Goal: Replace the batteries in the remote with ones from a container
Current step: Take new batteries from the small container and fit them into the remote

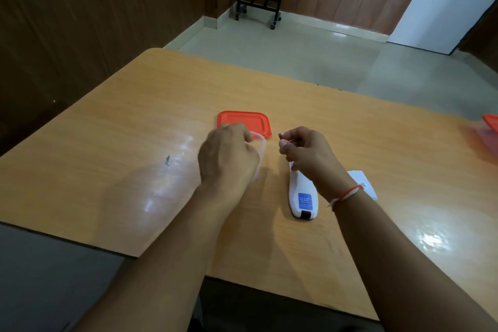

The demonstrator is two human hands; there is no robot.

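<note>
A white remote (303, 195) lies back-up on the wooden table (134, 121), with a blue label near its close end. Its white cover (362, 183) lies just to the right, partly behind my wrist. My right hand (307, 153) hovers above the remote's far end and pinches a small battery (281, 134), whose metal tip pokes out to the left. My left hand (227, 153) grips the rim of a clear plastic container (260, 151), mostly hidden under the hand. The container's orange lid (244, 122) lies flat just behind it.
Another orange-lidded container (489, 129) sits at the table's right edge. A small dark scrap (167, 160) lies left of my left hand. The table's near edge runs close under my forearms. A black wheeled stand (258, 0) is on the floor beyond.
</note>
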